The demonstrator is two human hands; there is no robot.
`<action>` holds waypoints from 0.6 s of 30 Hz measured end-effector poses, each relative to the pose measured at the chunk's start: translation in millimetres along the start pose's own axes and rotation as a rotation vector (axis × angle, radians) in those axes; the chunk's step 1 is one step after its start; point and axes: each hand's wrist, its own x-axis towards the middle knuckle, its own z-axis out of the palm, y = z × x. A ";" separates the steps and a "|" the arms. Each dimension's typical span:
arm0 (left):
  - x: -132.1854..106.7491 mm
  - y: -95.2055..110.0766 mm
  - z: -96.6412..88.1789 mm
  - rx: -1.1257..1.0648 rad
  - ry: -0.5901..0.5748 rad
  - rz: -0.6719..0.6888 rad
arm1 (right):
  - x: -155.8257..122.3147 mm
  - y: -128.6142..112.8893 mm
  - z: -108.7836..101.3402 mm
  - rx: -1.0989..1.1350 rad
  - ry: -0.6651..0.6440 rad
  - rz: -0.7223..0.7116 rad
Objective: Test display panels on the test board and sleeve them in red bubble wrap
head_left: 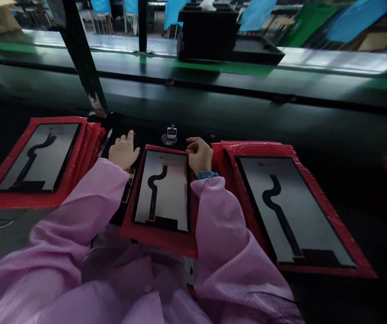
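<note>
In front of me lies a display panel (163, 189) with a grey face, a dark border and a curved black flex cable, on a red plastic bag (159, 240). My left hand (124, 150) is open over the dark table, left of the panel, its fingers spread and holding nothing. At the panel's upper right corner is my right hand (200, 156), its fingers loosely bent and apart. Nothing shows in its grasp; whether it touches the panel's edge I cannot tell. A blue wrist band (207, 174) circles the right wrist. Beyond the panel stands a small metal tally counter (171, 134).
Stacked red bags lie on both sides, topped by a left panel (41, 155) and a right panel (291, 211). A green conveyor belt (247, 105) crosses behind. A dark post (82, 58) rises at left; a black bin (209, 33) stands beyond the belt.
</note>
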 end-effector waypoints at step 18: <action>33.6 -24.1 35.1 -1.127 0.209 -0.067 | -112.0 -42.2 -27.4 -0.422 -0.661 -0.426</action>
